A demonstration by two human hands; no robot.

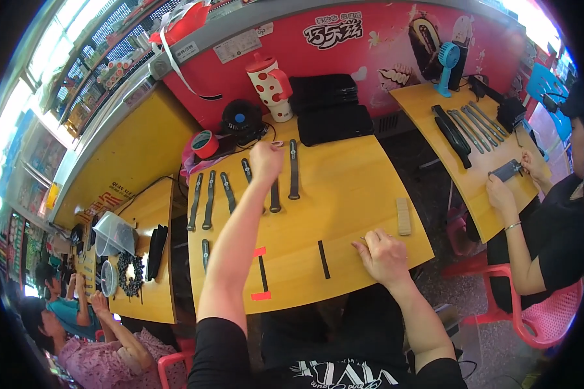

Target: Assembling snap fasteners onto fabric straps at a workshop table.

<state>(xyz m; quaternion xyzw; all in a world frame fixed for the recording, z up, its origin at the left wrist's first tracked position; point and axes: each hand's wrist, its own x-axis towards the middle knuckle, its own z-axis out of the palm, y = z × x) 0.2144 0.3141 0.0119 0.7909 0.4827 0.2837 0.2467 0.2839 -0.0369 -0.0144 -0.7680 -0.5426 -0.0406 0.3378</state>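
Note:
My left hand point(266, 162) reaches across the yellow table to its far half, closed over the upper end of a black strap point(274, 198). What its fingers hold is hidden. Other dark straps lie in a slanting row beside it, one point(294, 170) to its right and several point(209, 201) to its left, partly behind my forearm. A shorter strap piece point(205, 253) lies nearer me. My right hand point(384, 258) rests near the front right edge, fingers curled, nothing visible in them. Between my arms are a black strip point(323, 259) and a black line point(263, 273) with red tape at both ends.
A tan block point(403, 216) lies by the right edge. At the back stand a black fan point(241, 118), red tape roll point(205, 144), red-dotted tumbler point(270, 89) and black packs point(334, 124). A co-worker point(532, 240) handles a dark piece at the right table; others sit at left.

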